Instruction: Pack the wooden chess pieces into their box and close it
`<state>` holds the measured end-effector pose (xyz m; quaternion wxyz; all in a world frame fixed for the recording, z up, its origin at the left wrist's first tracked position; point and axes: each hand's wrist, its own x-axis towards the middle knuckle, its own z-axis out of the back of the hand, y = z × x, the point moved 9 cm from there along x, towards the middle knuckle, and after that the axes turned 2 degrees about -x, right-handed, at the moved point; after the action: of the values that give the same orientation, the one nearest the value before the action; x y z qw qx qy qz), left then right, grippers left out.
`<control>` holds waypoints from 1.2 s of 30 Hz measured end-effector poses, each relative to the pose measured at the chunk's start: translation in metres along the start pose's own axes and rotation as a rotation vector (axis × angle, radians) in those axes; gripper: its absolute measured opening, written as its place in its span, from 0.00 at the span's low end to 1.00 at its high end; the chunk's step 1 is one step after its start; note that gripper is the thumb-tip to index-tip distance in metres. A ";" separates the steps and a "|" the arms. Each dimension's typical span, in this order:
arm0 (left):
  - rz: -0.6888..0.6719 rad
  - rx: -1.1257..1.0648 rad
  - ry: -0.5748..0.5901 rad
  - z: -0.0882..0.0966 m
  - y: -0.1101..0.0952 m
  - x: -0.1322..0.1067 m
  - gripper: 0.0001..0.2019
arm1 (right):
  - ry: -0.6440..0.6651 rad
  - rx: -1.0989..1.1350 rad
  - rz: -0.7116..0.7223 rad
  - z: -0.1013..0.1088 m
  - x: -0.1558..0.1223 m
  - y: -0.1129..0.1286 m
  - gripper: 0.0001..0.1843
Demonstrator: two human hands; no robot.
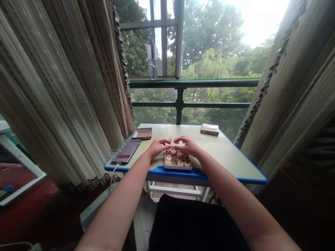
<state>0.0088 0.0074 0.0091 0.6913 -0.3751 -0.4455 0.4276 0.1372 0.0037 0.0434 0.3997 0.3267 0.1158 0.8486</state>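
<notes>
A shallow box at the table's front edge holds several round wooden Chinese chess pieces with red or dark characters, some stacked. Over its far end, my left hand and my right hand face each other with fingers curled. Between their fingertips is a Chinese chess piece, which both appear to pinch from the sides. Just beyond the hands lies another round piece on the table. My fingers partly hide the box's far end.
On the table, a tablet with a white cable lies at left. Behind it sits an open, shallow box lid. A closed flat box lies at the back right. Curtains flank the table; a green railing stands behind.
</notes>
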 end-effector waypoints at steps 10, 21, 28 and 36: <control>0.005 0.083 0.018 -0.003 0.006 0.002 0.18 | 0.031 -0.045 0.007 -0.002 -0.001 0.004 0.11; -0.026 0.203 0.050 -0.010 0.010 0.007 0.14 | 0.113 -0.116 -0.038 -0.011 0.002 -0.003 0.15; 0.011 0.072 -0.011 -0.009 0.010 0.008 0.11 | 0.143 -0.149 -0.047 -0.015 0.002 -0.005 0.13; -0.039 -0.023 0.027 -0.012 0.011 0.010 0.07 | 0.204 -0.153 -0.053 -0.017 0.002 -0.003 0.11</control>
<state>0.0195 0.0186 -0.0014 0.7012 -0.3797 -0.4483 0.4039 0.1273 0.0081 0.0296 0.4320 0.2038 0.0994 0.8729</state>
